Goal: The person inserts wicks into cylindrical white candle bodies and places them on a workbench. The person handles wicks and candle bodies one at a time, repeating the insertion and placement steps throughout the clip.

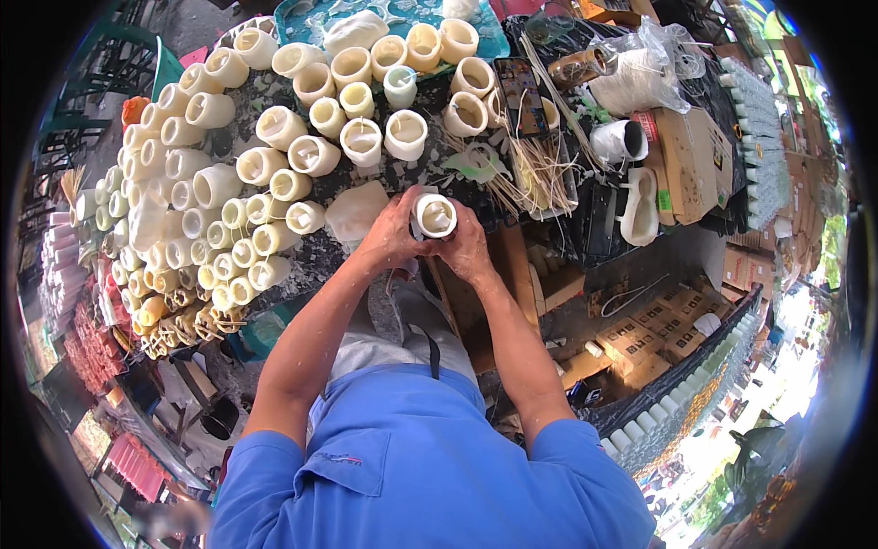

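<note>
Between both hands, at the table's near edge, is a short round white candle, its open top facing up with something white inside. My left hand wraps its left side and my right hand closes round the right. The fingers partly hide the candle's wall. Close to my left hand lies a pale wax slab on the dark, wax-flecked table. Beyond the hands stand similar cream candles, several with wicks showing in their hollows.
Rows of candles crowd the left side. A turquoise tray lies at the back. Toward the right are a phone, thin sticks, a string spool, a white cup and a cardboard box. Boxes sit lower right.
</note>
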The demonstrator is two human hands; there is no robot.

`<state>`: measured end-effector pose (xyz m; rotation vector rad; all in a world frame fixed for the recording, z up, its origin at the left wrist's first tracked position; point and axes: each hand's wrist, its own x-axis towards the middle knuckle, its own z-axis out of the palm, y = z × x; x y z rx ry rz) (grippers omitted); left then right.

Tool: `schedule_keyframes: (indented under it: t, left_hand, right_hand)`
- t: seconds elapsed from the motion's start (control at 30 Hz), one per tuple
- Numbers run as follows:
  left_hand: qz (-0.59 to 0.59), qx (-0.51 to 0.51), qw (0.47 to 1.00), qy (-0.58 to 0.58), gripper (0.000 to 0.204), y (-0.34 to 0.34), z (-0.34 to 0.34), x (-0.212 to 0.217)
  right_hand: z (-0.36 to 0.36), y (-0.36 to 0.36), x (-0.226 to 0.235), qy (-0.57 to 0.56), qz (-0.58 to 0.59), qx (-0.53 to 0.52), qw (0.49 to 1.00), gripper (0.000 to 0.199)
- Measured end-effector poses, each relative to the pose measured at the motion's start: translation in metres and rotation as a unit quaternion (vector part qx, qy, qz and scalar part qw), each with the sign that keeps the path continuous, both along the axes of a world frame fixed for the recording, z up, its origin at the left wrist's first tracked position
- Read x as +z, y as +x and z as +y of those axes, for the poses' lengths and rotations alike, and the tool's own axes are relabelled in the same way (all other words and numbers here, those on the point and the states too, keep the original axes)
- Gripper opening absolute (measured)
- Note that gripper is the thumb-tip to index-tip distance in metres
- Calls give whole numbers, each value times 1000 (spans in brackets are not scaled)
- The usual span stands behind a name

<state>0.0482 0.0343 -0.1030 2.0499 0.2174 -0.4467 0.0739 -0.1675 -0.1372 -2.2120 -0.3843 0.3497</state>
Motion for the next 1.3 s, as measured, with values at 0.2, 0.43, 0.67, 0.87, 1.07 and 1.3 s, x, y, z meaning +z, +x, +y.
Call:
schedule_keyframes:
  t: [0.2, 0.43, 0.67, 0.87, 1.07, 1.3]
  left_hand:
    - [-13, -24, 1000, -13, 109, 3, 0, -7]
    - [10, 12, 999, -32, 100, -14, 1, -3]
    - [-236, 46, 969, 53, 62, -13, -12, 36]
    - [-329, 39, 941, 67, 15, -2, -12, 41]
    - [-294, 83, 951, 53, 12, -26, -10, 33]
    - [-292, 85, 951, 49, 14, -22, -8, 34]
  right_hand:
    - [5, 1, -7, 21, 5, -11, 1000, 96]
    - [-19, 16, 47, 16, 49, 5, 999, 67]
    - [-14, 68, 49, 14, -71, 1, 997, 20]
    - [28, 125, 3, -32, -41, 160, 986, 31]
    - [75, 130, -23, -140, 25, 106, 984, 41]
    - [77, 130, -34, -130, 37, 56, 989, 35]
